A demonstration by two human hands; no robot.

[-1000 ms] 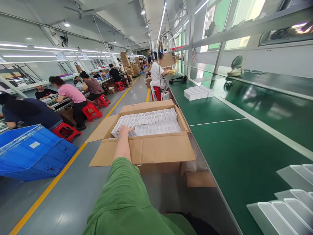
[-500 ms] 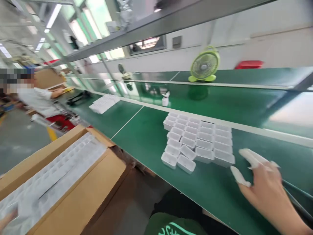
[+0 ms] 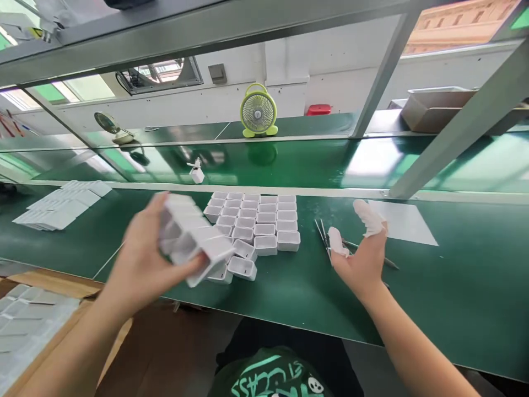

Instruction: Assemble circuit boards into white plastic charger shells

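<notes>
Raised over the workbench, my left hand point(image 3: 142, 251) is closed around a cluster of small white plastic boxes point(image 3: 192, 231), blurred by motion. Beneath and right of it, several open white boxes point(image 3: 265, 218) stand side by side in rows, the front ones slightly askew. My right hand point(image 3: 363, 259) wears white finger covers and is held open, thumb and fingers apart. Beside its thumb lie tweezers point(image 3: 322, 237). A thin pointed tool point(image 3: 390, 263) is partly hidden behind this hand.
A cardboard carton point(image 3: 61, 281) with more white boxes sits at lower left. Flat white pieces point(image 3: 61, 207) are stacked on the bench. A white sheet point(image 3: 407, 223) lies at right. Behind are a green fan point(image 3: 258, 113), a small white item point(image 3: 197, 172) and a slanted metal post point(image 3: 458, 127).
The view has swung right from the carton to the bench. My left hand has come up from the carton with boxes in its grasp. My right hand stays open.
</notes>
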